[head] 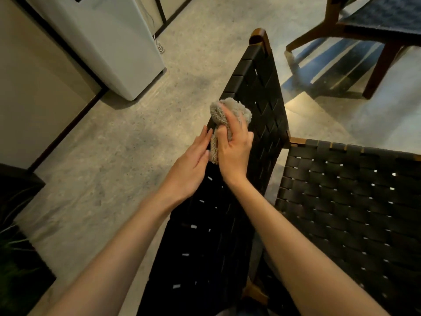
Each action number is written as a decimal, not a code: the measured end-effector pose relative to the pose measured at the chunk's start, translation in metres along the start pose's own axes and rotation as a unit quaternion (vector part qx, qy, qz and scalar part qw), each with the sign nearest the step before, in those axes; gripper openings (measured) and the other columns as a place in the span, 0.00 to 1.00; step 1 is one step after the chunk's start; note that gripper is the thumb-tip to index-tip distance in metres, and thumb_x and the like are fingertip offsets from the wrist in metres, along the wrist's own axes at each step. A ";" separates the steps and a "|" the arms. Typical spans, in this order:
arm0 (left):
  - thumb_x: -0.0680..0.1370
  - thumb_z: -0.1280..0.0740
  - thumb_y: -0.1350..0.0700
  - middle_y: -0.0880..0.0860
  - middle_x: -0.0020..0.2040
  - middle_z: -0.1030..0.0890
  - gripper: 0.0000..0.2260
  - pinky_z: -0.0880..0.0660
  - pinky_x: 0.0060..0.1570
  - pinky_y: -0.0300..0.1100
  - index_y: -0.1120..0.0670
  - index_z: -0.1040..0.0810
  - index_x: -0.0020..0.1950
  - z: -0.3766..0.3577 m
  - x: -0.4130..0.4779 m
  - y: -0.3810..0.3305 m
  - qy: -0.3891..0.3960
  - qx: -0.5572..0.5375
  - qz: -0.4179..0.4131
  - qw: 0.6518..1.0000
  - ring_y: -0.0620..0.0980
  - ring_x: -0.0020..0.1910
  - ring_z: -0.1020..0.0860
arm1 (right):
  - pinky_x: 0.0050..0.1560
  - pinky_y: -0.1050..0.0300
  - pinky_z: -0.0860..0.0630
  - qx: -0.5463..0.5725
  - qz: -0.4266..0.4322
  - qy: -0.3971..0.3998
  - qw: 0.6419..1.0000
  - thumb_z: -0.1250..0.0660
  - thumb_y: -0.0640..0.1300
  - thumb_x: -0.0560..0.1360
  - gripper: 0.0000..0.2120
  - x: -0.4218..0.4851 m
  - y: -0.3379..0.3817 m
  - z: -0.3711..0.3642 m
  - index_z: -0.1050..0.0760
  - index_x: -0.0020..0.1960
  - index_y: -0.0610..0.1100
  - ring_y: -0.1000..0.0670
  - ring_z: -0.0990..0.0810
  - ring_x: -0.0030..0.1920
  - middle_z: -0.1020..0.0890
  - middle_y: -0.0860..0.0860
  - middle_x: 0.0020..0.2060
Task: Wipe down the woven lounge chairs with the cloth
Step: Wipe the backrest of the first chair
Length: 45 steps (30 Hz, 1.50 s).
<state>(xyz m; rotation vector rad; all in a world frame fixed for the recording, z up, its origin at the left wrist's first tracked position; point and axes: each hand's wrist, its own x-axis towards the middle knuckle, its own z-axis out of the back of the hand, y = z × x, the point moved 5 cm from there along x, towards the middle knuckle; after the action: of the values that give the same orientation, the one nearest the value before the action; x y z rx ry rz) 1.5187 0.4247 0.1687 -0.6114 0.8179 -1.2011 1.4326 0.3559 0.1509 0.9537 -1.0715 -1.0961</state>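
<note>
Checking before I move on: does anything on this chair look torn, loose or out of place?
Nothing stands out. The backrest straps look even and unbroken where visible. The right hand grips the cloth against it, and the left hand rests flat on its edge.

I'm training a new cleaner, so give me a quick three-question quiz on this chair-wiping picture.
1. True or false: the right-hand grip holds the cloth.
2. The cloth presses on: A the seat, B the chair back, C the floor.
3. What colour is the chair back?
Key: 1 true; 2 B; 3 black.
</note>
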 end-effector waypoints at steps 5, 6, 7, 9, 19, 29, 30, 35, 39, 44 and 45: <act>0.82 0.44 0.61 0.42 0.77 0.48 0.25 0.51 0.73 0.34 0.48 0.48 0.77 -0.003 -0.089 0.015 -0.018 0.027 0.018 0.999 0.36 0.74 0.50 | 0.61 0.49 0.35 0.004 -0.016 0.025 1.000 0.43 0.39 0.80 0.19 -0.093 0.013 -0.003 0.34 0.67 0.57 0.51 0.32 0.69 0.31 0.49 0.71; 0.82 0.43 0.60 0.42 0.76 0.48 0.26 0.52 0.72 0.32 0.48 0.47 0.77 -0.004 -0.108 0.018 -0.027 0.037 0.020 0.999 0.36 0.74 0.49 | 0.61 0.49 0.35 0.001 -0.021 0.030 0.999 0.43 0.40 0.80 0.19 -0.109 0.014 -0.002 0.33 0.68 0.55 0.51 0.32 0.69 0.31 0.49 0.71; 0.81 0.42 0.60 0.41 0.76 0.48 0.26 0.52 0.70 0.28 0.49 0.46 0.77 -0.005 -0.128 0.021 -0.037 0.045 0.020 0.998 0.35 0.74 0.49 | 0.61 0.50 0.35 -0.005 -0.023 0.035 0.999 0.44 0.41 0.80 0.19 -0.126 0.016 -0.002 0.32 0.69 0.53 0.51 0.32 0.69 0.31 0.49 0.71; 0.81 0.40 0.60 0.40 0.75 0.47 0.26 0.52 0.66 0.22 0.49 0.45 0.77 -0.006 -0.165 0.025 -0.052 0.062 0.023 0.997 0.34 0.73 0.48 | 0.61 0.55 0.36 -0.014 -0.019 0.052 0.998 0.44 0.41 0.80 0.19 -0.159 0.020 0.000 0.32 0.70 0.51 0.52 0.33 0.69 0.31 0.50 0.71; 0.80 0.40 0.51 0.44 0.70 0.33 0.23 0.37 0.58 0.29 0.43 0.41 0.75 -0.024 -0.310 0.055 -0.178 0.003 0.105 0.978 0.35 0.63 0.35 | 0.62 0.63 0.38 -0.040 0.000 0.166 0.985 0.48 0.48 0.79 0.18 -0.289 0.052 0.011 0.37 0.67 0.63 0.50 0.34 0.63 0.36 0.52 0.73; 0.82 0.44 0.52 0.47 0.75 0.38 0.26 0.30 0.60 0.30 0.33 0.51 0.73 -0.059 -0.327 0.059 -0.296 -0.227 0.106 0.922 0.39 0.69 0.34 | 0.61 0.59 0.41 -0.098 0.115 0.251 0.956 0.44 0.43 0.79 0.25 -0.315 0.039 0.014 0.42 0.70 0.65 0.51 0.40 0.61 0.50 0.61 0.75; 0.81 0.44 0.52 0.47 0.75 0.39 0.26 0.30 0.58 0.28 0.32 0.52 0.72 -0.061 -0.325 0.060 -0.312 -0.232 0.102 0.916 0.40 0.69 0.34 | 0.61 0.59 0.42 -0.103 0.132 0.252 0.953 0.44 0.44 0.79 0.25 -0.312 0.035 0.014 0.42 0.70 0.64 0.50 0.40 0.61 0.50 0.60 0.75; 0.80 0.45 0.49 0.42 0.76 0.51 0.29 0.34 0.59 0.25 0.26 0.62 0.68 -0.085 -0.307 0.060 -0.412 -0.208 0.073 0.884 0.40 0.74 0.43 | 0.62 0.57 0.38 -0.100 0.237 0.231 0.938 0.42 0.48 0.79 0.23 -0.301 0.018 0.013 0.41 0.72 0.62 0.47 0.38 0.60 0.46 0.54 0.76; 0.82 0.47 0.52 0.38 0.74 0.57 0.29 0.43 0.66 0.26 0.38 0.64 0.73 -0.105 -0.290 0.070 -0.512 -0.154 0.003 0.845 0.32 0.73 0.51 | 0.61 0.53 0.35 -0.066 0.344 0.200 0.915 0.45 0.52 0.82 0.17 -0.287 0.006 0.008 0.37 0.70 0.57 0.45 0.35 0.62 0.41 0.47 0.74; 0.82 0.47 0.57 0.53 0.78 0.58 0.28 0.54 0.72 0.33 0.54 0.61 0.77 -0.117 -0.277 0.087 -0.600 -0.080 -0.081 0.792 0.45 0.77 0.57 | 0.60 0.57 0.37 0.000 0.460 0.168 0.872 0.39 0.49 0.80 0.17 -0.274 -0.009 0.006 0.33 0.68 0.52 0.51 0.34 0.65 0.37 0.43 0.72; 0.82 0.48 0.57 0.55 0.78 0.58 0.27 0.55 0.73 0.35 0.54 0.60 0.76 -0.118 -0.275 0.089 -0.613 -0.057 -0.093 0.782 0.46 0.77 0.58 | 0.60 0.57 0.37 0.015 0.477 0.163 0.863 0.38 0.47 0.79 0.17 -0.271 -0.012 0.005 0.32 0.67 0.51 0.51 0.33 0.66 0.36 0.43 0.71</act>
<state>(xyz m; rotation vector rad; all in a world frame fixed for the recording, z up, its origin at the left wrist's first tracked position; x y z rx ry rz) 1.4324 0.7145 0.0919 -1.3776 -0.3091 -0.6622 1.3951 0.6180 0.0917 0.4711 -1.0737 -0.0878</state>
